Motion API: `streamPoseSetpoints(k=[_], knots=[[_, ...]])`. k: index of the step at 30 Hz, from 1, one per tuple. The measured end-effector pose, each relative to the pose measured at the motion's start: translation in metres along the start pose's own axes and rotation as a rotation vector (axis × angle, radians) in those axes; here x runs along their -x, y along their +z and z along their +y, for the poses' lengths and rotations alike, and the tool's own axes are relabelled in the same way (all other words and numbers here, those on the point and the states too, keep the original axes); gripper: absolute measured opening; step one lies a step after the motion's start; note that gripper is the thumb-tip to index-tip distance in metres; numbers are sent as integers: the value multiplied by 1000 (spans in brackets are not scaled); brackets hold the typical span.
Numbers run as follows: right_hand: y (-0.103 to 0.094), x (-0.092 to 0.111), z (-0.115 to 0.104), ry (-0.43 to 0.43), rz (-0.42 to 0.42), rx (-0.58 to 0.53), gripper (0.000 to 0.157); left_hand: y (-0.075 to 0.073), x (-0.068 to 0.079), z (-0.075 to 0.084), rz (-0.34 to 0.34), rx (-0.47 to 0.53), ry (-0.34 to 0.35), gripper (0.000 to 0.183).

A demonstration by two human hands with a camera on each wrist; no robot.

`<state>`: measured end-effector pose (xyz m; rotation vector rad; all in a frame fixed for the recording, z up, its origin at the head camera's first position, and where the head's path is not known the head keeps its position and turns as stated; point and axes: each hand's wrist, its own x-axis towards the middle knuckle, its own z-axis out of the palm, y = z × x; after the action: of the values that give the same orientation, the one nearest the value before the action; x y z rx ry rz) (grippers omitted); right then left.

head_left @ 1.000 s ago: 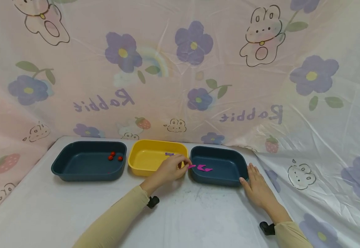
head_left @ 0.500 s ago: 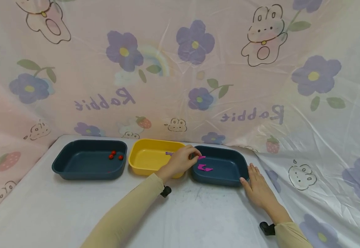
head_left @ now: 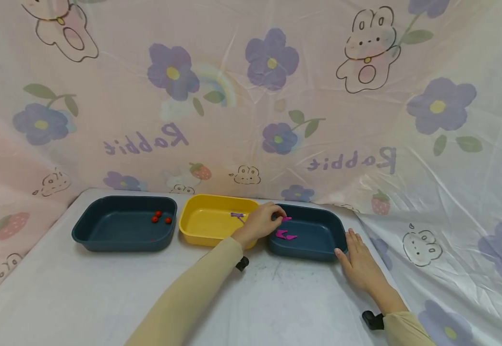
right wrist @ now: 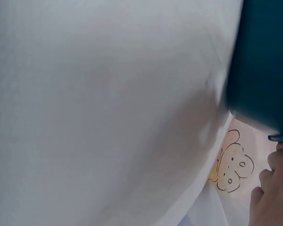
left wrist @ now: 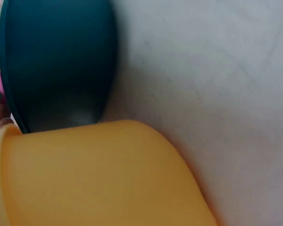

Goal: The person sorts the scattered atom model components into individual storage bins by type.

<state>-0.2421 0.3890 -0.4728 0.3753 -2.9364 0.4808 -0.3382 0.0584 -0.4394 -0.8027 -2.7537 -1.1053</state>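
My left hand (head_left: pixel 263 221) reaches over the left end of the right-hand dark blue tray (head_left: pixel 315 252) and pinches a small magenta piece (head_left: pixel 287 219). Part of that piece is hidden by the fingertips; a bit of its pink shows at the edge of the left wrist view. Below it, more magenta pieces (head_left: pixel 281 234) lie on the tray's floor. My right hand (head_left: pixel 360 265) rests against the tray's right end, fingers straight along the outside and thumb at the near corner.
A yellow tray (head_left: pixel 199 236) with thin purple pieces (head_left: pixel 237 215) stands in the middle, partly under my left forearm. Farther left, another dark blue tray (head_left: pixel 121 246) holds several small red balls (head_left: pixel 154 219). A printed cloth (head_left: pixel 216 139) hangs behind the white table (head_left: pixel 82 298).
My left hand has moved right and away from me with the magenta piece, from the tray's left rim to over its inside. The right hand stays in place.
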Motion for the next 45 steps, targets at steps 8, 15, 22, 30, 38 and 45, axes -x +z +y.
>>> streamPoseSetpoints(k=[8,15,22,30,38,45], knots=[[1,-2,0,-3,-3,8,78,2,-13,-5,-16,-45,-49,15],[3,-1,-2,-11,7,9,77,5,-20,-5,-21,-119,-67,16],[3,1,-4,-15,7,8,76,8,-22,-5,-25,-166,-75,17],[3,1,-4,-23,24,9,76,7,-22,-3,-23,-170,-81,18],[4,1,-2,-18,16,12,77,4,-18,-5,-36,-134,-86,23],[-3,-1,1,-5,1,49,79,2,-13,-7,-21,-113,-59,22]])
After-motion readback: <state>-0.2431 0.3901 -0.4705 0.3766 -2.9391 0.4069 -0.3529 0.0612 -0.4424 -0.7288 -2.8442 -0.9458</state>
